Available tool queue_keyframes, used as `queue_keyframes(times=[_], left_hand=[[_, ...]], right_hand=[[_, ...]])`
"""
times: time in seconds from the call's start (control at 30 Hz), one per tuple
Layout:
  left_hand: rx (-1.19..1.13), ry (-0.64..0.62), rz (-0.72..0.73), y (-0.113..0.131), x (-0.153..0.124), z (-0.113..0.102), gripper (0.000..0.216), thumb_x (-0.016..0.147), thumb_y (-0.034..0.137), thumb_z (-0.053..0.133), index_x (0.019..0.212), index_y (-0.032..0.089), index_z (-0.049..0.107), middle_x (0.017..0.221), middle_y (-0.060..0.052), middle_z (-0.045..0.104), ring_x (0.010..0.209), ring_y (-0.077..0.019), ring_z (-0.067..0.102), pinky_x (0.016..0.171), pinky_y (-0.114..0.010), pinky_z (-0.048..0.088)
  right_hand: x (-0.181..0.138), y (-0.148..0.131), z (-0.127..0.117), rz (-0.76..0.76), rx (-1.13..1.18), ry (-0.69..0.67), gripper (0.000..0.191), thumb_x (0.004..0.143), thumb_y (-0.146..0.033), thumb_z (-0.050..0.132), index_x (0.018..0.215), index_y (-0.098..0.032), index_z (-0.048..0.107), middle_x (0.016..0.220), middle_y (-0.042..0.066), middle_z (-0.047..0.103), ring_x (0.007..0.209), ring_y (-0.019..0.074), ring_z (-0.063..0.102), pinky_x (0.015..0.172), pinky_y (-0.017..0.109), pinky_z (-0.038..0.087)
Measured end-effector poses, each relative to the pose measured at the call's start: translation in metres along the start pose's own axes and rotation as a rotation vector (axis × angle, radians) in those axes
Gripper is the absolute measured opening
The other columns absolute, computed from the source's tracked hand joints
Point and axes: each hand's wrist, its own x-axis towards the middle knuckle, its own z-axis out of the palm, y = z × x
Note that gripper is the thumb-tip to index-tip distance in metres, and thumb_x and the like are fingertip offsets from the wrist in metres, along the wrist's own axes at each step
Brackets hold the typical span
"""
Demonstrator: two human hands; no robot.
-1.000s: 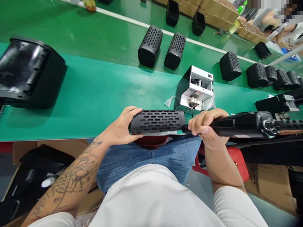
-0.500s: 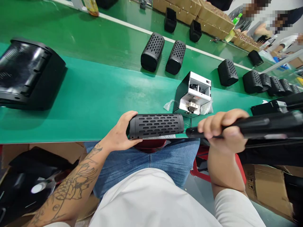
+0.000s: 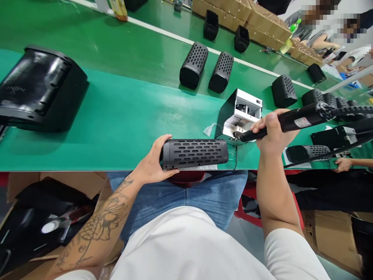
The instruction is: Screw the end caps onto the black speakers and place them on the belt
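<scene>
My left hand [image 3: 153,163] grips the left end of a black perforated speaker cylinder [image 3: 195,153] that lies on its side at the near edge of the green bench [image 3: 116,116]. My right hand [image 3: 269,134] is wrapped round a black electric screwdriver [image 3: 291,122]. The screwdriver's tip points left and down at the white screw feeder box [image 3: 241,112] behind the cylinder, touching or just above its front slot.
A large black housing [image 3: 37,91] sits at the left. Two black speaker cylinders [image 3: 206,70] and several more at the right lie on the conveyor. A co-worker's hand [image 3: 342,165] holds another cylinder [image 3: 309,153] at the right. Cardboard boxes [image 3: 262,19] stand behind.
My right hand has lifted the screwdriver away from the cylinder's right end and swung its tip up to the screw feeder. The left hand still holds the cylinder.
</scene>
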Motion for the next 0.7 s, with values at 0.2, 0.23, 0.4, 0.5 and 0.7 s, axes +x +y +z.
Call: queue_keyframes(times=[0.2, 0.23, 0.4, 0.5, 0.7], left_hand=[[-0.003, 0.004, 0.019, -0.002, 0.002, 0.002, 0.133, 0.093, 0.049, 0.106, 0.197, 0.030, 0.024, 0.194, -0.026, 0.048, 0.183, -0.0491, 0.053, 0.152, -0.072, 0.048], [-0.001, 0.001, 0.015, -0.002, 0.003, 0.002, 0.135, 0.092, 0.049, 0.107, 0.197, 0.030, 0.024, 0.194, -0.026, 0.048, 0.183, -0.0492, 0.053, 0.153, -0.072, 0.047], [-0.011, 0.026, 0.068, -0.002, 0.003, 0.004, 0.135, 0.093, 0.045, 0.107, 0.198, 0.032, 0.023, 0.194, -0.026, 0.048, 0.183, -0.0485, 0.053, 0.153, -0.072, 0.047], [-0.006, 0.039, 0.077, -0.002, 0.004, 0.004, 0.136, 0.092, 0.045, 0.108, 0.198, 0.032, 0.024, 0.193, -0.025, 0.050, 0.183, -0.0487, 0.055, 0.152, -0.070, 0.049], [-0.010, 0.038, 0.084, -0.001, 0.005, 0.005, 0.134, 0.094, 0.051, 0.107, 0.198, 0.033, 0.024, 0.194, -0.025, 0.050, 0.184, -0.0489, 0.054, 0.153, -0.070, 0.049]], right_hand=[[-0.039, -0.063, 0.018, -0.157, 0.193, -0.037, 0.047, 0.088, -0.058, 0.115, 0.088, -0.031, 0.076, 0.061, -0.008, 0.067, 0.044, 0.0153, 0.062, 0.052, 0.034, 0.064], [-0.048, -0.071, 0.024, -0.149, 0.236, -0.094, 0.044, 0.091, -0.056, 0.113, 0.089, -0.031, 0.077, 0.061, -0.008, 0.068, 0.042, 0.0153, 0.061, 0.051, 0.034, 0.065], [-0.074, -0.082, 0.053, -0.123, 0.369, -0.459, 0.028, 0.103, -0.043, 0.102, 0.095, -0.029, 0.079, 0.063, -0.007, 0.073, 0.042, 0.0151, 0.065, 0.054, 0.033, 0.070], [-0.078, -0.073, 0.069, -0.091, 0.357, -0.474, 0.029, 0.105, -0.046, 0.101, 0.096, -0.032, 0.077, 0.063, -0.007, 0.071, 0.044, 0.0161, 0.065, 0.053, 0.035, 0.070], [-0.080, -0.058, 0.091, -0.080, 0.341, -0.474, 0.042, 0.102, -0.047, 0.103, 0.086, -0.030, 0.068, 0.059, -0.008, 0.068, 0.037, 0.0137, 0.058, 0.045, 0.031, 0.062]])
